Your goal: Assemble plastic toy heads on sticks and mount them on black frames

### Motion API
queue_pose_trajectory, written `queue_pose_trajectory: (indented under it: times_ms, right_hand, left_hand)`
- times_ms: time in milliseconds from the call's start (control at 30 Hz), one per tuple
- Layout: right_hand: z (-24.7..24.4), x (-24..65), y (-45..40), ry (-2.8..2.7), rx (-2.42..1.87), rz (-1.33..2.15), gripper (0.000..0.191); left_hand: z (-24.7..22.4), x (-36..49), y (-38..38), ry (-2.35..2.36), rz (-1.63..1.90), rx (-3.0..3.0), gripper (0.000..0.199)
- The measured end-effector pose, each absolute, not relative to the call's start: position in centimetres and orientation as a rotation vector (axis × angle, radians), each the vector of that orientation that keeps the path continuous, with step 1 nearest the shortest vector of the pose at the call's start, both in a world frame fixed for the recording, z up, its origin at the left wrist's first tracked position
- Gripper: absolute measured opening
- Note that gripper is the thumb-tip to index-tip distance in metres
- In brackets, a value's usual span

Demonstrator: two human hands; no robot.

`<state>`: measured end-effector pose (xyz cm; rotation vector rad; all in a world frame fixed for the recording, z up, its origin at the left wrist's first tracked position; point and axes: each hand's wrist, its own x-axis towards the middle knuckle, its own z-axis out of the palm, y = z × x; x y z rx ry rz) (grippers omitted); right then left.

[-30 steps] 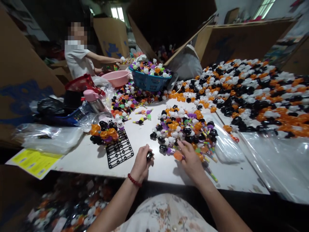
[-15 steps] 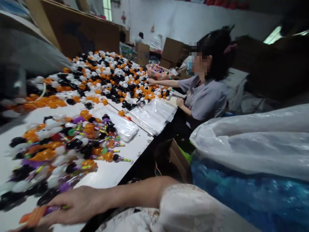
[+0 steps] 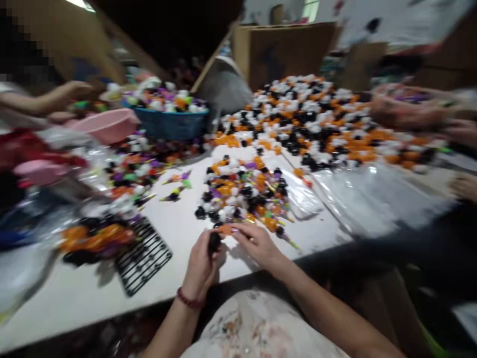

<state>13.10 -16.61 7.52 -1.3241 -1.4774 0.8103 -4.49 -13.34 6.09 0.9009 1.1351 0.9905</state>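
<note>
My left hand, a dark red bracelet at its wrist, is closed around a small round black piece. Pinched by the fingertips of my right hand is a small orange piece, which meets the left hand's fingers; blur hides whether the two pieces are joined. Just beyond both hands lies a heap of small orange, black, white and purple plastic pieces, some with yellow-striped sticks. A black grid rack rests to the left, partly under orange and black pieces.
A large pile of orange, white and black pieces covers the back. Clear plastic bags lie to the right. A blue basin and pink basin stand back left, near a co-worker's arm. Another person's hand shows at the right edge.
My view has swung left from the co-worker on the right to the table before me. Both my hands now show, together near the table's front edge; the right still holds an orange piece.
</note>
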Motion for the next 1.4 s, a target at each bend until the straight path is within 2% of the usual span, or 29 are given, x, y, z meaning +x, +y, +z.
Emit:
queue_pose_trajectory:
  times_ms: [233,367,600,800,1000,1133,1400]
  right_hand:
    - [7.5,13.1,-17.1,-1.706,-1.303,0.687,0.022]
    - [7.8,12.7,-17.4,-1.793,-1.277,0.609,0.022]
    - [8.6,12.3,-17.3,-1.878,-1.282,0.702,0.02]
    - [9.5,11.7,-17.6,-1.919,-1.347,0.623,0.025]
    - [9.3,11.5,-17.5,-1.9,-1.336,0.76,0.028]
    - [8.9,11.6,-17.3,-1.801,-1.368,0.88,0.026]
    - [9.2,11.8,-17.3,-1.897,-1.42,0.77,0.026]
  left_hand:
    - [5.9,-3.5,-13.4,1.096,1.044,0.73,0.059]
    - [5.8,-4.1,-13.7,1.186,1.066,0.917,0.059]
    - [5.1,-5.0,-13.7,1.384,1.065,1.335,0.058]
    - [5.5,-5.3,-13.7,1.525,1.035,1.508,0.053]
    - [5.5,-5.1,-13.4,1.407,0.961,1.26,0.061]
    - [5.5,-5.5,-13.2,1.457,0.943,1.358,0.06]
    - [5.6,-6.1,-13.0,1.42,0.961,1.298,0.063]
